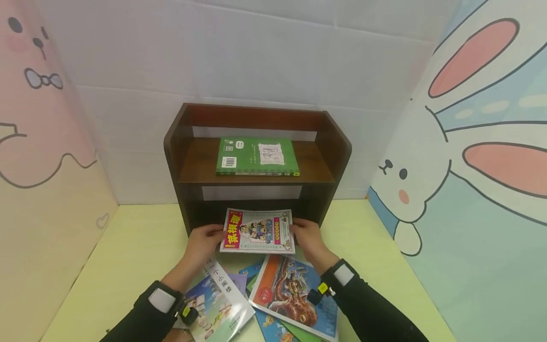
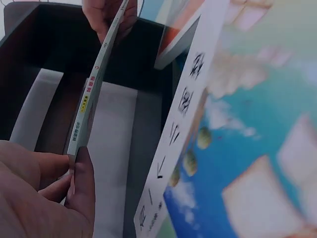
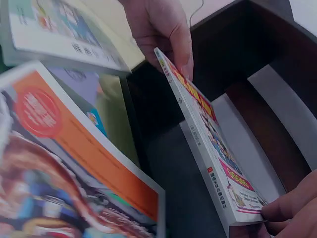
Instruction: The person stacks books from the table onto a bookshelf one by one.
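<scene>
Both hands hold a thin white book (image 1: 258,231) with a pink title strip and cartoon figures, at the front of the lower compartment of a dark brown shelf (image 1: 342,152). My left hand (image 1: 204,244) pinches its left edge between thumb and fingers. At the opposite edge, my right hand (image 1: 311,240) grips it the same way. In the left wrist view the book's spine (image 2: 86,99) runs between the two hands. The cover faces up in the head view, and the right wrist view shows the spine and cover at a slant.
A green book (image 1: 256,156) lies flat on the upper shelf board. In front of the shelf, on the pale yellow table (image 1: 380,266), several books overlap, among them an orange-and-blue one (image 1: 295,294) and one with a white spine (image 1: 222,299). Cartoon-printed walls stand at both sides.
</scene>
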